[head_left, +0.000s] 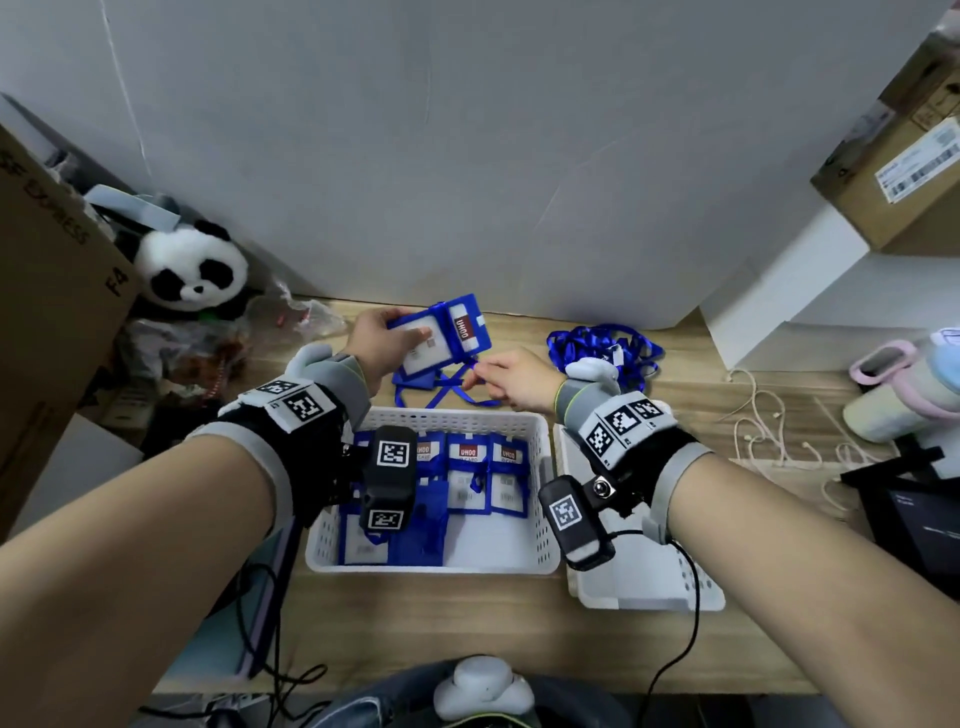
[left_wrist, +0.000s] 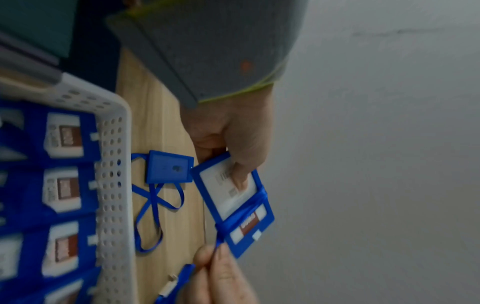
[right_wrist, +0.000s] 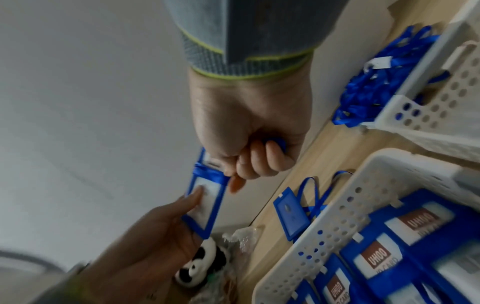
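My left hand (head_left: 402, 332) grips a blue badge holder (head_left: 449, 330) above the table's far edge, thumb pressed on its clear window (left_wrist: 233, 185). A blue lanyard strap (left_wrist: 244, 209) is wrapped round the holder's middle. My right hand (head_left: 480, 371) pinches the loose end of that strap (left_wrist: 219, 239) just beside the holder, other fingers curled (right_wrist: 259, 160). A second blue badge holder (head_left: 418, 382) with its lanyard loop (left_wrist: 153, 207) lies flat on the wood under my hands.
A white perforated basket (head_left: 441, 415) with several badge holders sits in front of me, a second white basket (head_left: 649, 597) to its right. A lanyard pile (head_left: 602, 348), panda plush (head_left: 192, 270), cardboard box (head_left: 47, 312), pink cup (head_left: 898, 384) and white cable (head_left: 769, 431) surround them.
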